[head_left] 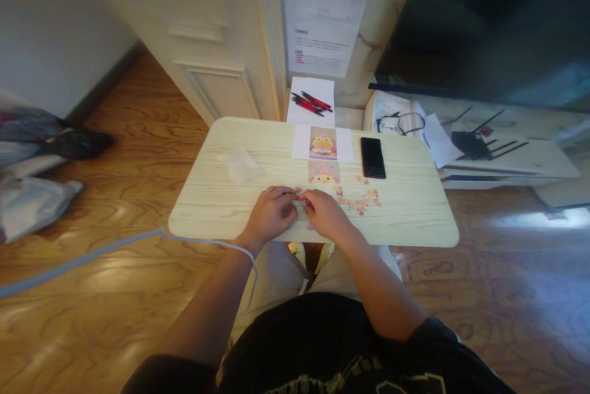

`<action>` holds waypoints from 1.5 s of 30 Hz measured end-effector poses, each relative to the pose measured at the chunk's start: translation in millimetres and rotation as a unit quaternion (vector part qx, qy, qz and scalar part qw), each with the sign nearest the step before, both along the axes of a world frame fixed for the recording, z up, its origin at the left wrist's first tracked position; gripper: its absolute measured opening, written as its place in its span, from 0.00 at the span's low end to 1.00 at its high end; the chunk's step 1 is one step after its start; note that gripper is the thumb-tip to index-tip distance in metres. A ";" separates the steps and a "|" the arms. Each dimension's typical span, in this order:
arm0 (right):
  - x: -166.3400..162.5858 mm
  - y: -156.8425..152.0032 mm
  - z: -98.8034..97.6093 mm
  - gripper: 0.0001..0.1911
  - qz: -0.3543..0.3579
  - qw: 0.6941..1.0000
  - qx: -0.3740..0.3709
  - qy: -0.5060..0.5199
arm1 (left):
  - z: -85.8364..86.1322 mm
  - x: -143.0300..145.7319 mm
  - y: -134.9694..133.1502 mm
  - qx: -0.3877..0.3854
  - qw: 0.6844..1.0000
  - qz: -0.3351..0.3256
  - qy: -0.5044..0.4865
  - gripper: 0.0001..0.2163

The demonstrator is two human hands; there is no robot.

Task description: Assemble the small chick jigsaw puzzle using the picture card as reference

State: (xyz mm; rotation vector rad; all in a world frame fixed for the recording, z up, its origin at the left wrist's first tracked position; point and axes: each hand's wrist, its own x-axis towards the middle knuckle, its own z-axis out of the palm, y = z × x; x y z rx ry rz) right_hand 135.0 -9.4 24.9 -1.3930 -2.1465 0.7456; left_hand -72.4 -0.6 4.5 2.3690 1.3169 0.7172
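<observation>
Curled left hand [273,212], curled right hand [326,214] — hold unclear — tiny puzzle pieces [360,204], grained table [415,212]

The printed sheet [323,142] lies on the worktop [405,216] just behind the part-built puzzle [324,173], the phone [373,158] right of it and the wrapper [241,166] left of it. Loose pieces [359,204] lie to its front right, pens [311,104] well behind it.

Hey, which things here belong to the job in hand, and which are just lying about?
Likely the job:
small loose pieces
partial picture
printed picture on white paper

Apparently just lying about:
phone
red-and-black pens
black router
</observation>
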 end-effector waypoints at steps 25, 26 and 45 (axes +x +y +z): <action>98.8 40.7 -13.4 0.11 -0.234 0.957 -0.085 0.147 | 4.6 82.8 31.3 0.022 0.987 -0.159 0.031 0.15; 98.7 41.0 -14.3 0.10 -0.226 0.959 -0.090 0.144 | 4.9 81.3 32.3 0.020 0.988 -0.147 0.032 0.15; 86.6 47.5 -14.0 0.05 -0.241 0.967 -0.077 -0.012 | -0.1 80.9 43.4 0.011 0.994 -0.097 0.046 0.20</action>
